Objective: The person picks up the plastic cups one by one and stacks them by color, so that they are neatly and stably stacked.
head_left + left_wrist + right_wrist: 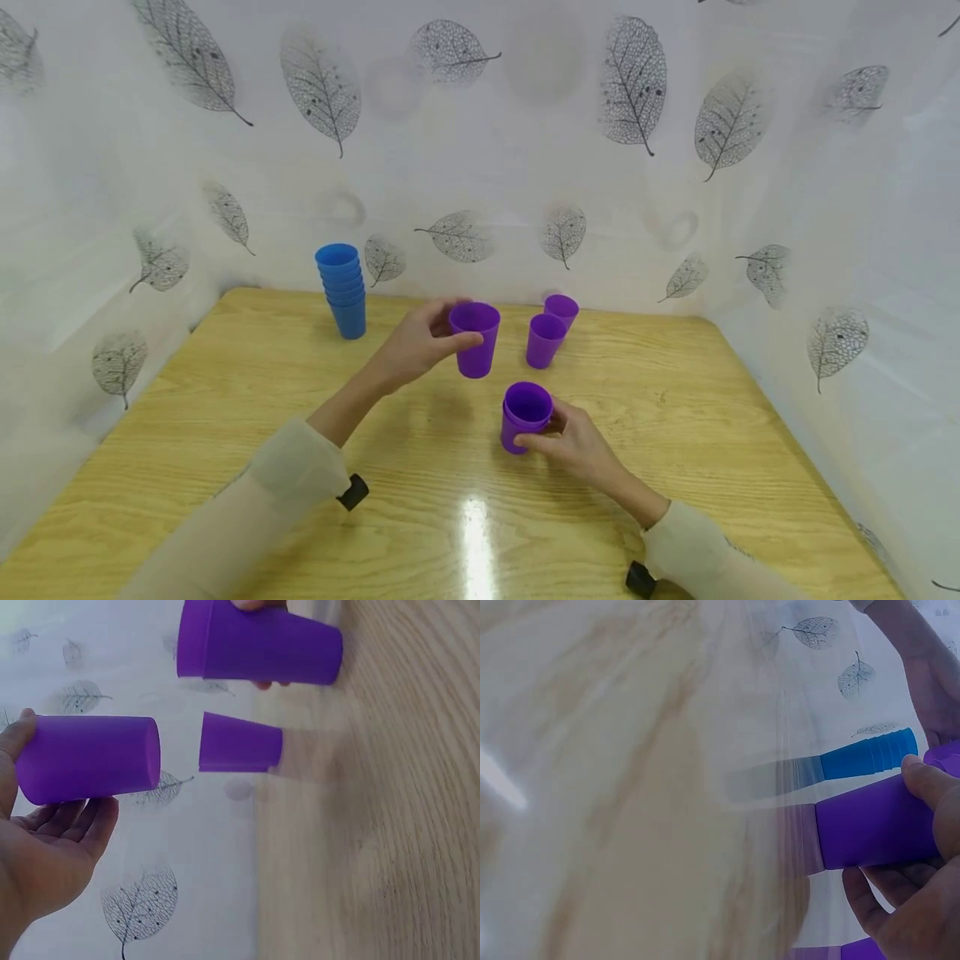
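My left hand [422, 340] grips a single purple cup [477, 354], upright and lifted off the table, thumb in front and fingers behind. Lower and to the right, my right hand [581, 443] holds a short stack of purple cups [517, 435], one rim showing just above another. In the right wrist view the base of this stack [877, 829] appears to touch the table. Behind the hands stand two more purple cups, a nearer one [544, 342] and a farther one [562, 308] partly hidden by it.
A tall nested stack of blue cups [345, 292] stands at the back left of the wooden table [262, 450]. A white leaf-patterned sheet [517, 150] rises behind the table and along its sides. Each sleeve carries a small black device near the wrist.
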A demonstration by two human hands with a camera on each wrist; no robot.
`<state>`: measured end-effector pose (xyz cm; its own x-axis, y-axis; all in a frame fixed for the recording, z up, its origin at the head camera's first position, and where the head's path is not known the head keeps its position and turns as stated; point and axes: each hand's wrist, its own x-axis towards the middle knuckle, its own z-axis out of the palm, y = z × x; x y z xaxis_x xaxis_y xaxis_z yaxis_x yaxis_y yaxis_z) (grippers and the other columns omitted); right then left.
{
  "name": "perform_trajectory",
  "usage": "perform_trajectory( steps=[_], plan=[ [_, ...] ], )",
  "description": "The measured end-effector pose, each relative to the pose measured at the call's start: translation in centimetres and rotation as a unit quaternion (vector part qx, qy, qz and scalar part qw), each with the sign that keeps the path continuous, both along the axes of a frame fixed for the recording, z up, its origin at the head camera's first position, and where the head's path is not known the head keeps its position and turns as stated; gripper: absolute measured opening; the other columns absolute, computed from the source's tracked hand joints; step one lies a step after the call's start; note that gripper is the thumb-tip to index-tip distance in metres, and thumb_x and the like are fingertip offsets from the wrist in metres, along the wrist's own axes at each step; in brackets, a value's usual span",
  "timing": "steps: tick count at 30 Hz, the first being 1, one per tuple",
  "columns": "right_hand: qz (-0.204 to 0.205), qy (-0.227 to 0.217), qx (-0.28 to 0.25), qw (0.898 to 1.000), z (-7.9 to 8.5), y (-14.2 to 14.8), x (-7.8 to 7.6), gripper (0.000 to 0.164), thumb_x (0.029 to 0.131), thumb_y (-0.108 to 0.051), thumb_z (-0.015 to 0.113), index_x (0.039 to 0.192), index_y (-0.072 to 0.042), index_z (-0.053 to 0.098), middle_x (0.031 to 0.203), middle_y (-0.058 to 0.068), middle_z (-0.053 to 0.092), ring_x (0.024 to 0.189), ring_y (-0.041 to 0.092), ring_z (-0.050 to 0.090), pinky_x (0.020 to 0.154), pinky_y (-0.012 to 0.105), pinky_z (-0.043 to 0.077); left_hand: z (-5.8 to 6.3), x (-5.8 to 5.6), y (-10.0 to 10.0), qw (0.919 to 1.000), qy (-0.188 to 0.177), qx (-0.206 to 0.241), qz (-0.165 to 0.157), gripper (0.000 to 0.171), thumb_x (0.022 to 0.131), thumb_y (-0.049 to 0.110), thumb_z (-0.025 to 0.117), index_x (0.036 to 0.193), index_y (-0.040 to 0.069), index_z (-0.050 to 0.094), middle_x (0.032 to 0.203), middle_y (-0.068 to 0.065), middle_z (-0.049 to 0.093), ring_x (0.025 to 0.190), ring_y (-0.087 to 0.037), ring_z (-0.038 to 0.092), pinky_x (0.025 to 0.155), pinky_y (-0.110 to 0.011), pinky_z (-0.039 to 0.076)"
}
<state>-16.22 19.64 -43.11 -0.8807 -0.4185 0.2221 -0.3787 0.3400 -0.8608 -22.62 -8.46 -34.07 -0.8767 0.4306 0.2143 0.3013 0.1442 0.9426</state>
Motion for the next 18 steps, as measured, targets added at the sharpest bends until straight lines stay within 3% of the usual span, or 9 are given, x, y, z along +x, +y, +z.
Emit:
perform_trajectory(
  steps=[9, 18],
  plan=[
    [-0.004, -0.003, 0.002, 1.0, -0.1, -0.1, -0.2, 0.052, 0.087, -0.007, 0.083, 0.135, 0.001, 0.063, 0.116, 0.013, 0.074, 0.098, 0.016, 0.071, 0.085, 0.033, 0.06, 1.6, 1.7, 1.5, 0.9993, 0.001, 0.019, -0.032, 0.053, 0.097, 0.016, 0.075, 0.143, 0.001, 0.054, 0.127, -0.012, 0.068, 0.116, -0.025, 0.067, 0.099, -0.035, 0.056],
    [-0.008, -0.009, 0.004, 1.0, -0.3, -0.1, -0.5, 0.051, 0.088, -0.01, 0.084, 0.134, -0.001, 0.064, 0.117, 0.012, 0.073, 0.099, 0.019, 0.071, 0.085, 0.034, 0.06, 2.0, 2.8, 3.3, 0.9974, -0.005, 0.038, -0.062, 0.058, 0.095, 0.012, 0.076, 0.145, -0.001, 0.051, 0.129, -0.014, 0.067, 0.117, -0.026, 0.067, 0.098, -0.033, 0.057]
  ],
)
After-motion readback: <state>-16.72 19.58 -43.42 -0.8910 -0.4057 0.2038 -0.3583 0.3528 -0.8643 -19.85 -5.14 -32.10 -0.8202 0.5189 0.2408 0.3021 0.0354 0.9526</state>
